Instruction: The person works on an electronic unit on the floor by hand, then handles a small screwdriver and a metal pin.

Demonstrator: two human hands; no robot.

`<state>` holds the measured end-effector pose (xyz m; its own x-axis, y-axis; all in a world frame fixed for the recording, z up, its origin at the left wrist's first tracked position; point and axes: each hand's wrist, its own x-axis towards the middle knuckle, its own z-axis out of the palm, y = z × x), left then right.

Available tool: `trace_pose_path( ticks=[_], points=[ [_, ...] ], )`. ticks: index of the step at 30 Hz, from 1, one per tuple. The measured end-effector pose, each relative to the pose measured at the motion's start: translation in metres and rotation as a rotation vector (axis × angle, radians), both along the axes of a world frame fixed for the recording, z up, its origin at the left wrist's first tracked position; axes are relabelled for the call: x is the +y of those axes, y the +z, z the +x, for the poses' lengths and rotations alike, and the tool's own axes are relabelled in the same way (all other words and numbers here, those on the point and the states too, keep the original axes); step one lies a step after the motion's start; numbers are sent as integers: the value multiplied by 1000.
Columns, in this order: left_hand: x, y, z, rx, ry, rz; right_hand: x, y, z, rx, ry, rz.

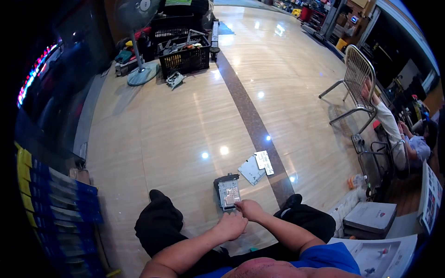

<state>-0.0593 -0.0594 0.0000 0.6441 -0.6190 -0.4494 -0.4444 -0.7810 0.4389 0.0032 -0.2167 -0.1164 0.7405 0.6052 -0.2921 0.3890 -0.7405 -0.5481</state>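
Observation:
On the tiled floor between my legs lies a metal-cased device with a dark edge at its far side and a copper-coloured patterned part near its close end. My right hand touches the device's near right corner with closed fingers; what they grip is too small to make out. Just below the device, my left hand is held with curled fingers, close against the right hand. Beyond the device to the right, a flat grey metal plate lies on the floor, with a white slotted plate at its right edge.
A standing fan and a black crate of tools stand at the back left. At right are a metal chair, a seated person and stacked boxes. Blue and yellow boxes line the left side.

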Motion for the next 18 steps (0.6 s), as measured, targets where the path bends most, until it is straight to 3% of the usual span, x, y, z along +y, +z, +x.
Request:
trace_pose_path(
  ticks=[18],
  points=[
    [-2, 6, 0, -16, -43, 36, -2, -5, -1, -35, -27, -3]
  ],
)
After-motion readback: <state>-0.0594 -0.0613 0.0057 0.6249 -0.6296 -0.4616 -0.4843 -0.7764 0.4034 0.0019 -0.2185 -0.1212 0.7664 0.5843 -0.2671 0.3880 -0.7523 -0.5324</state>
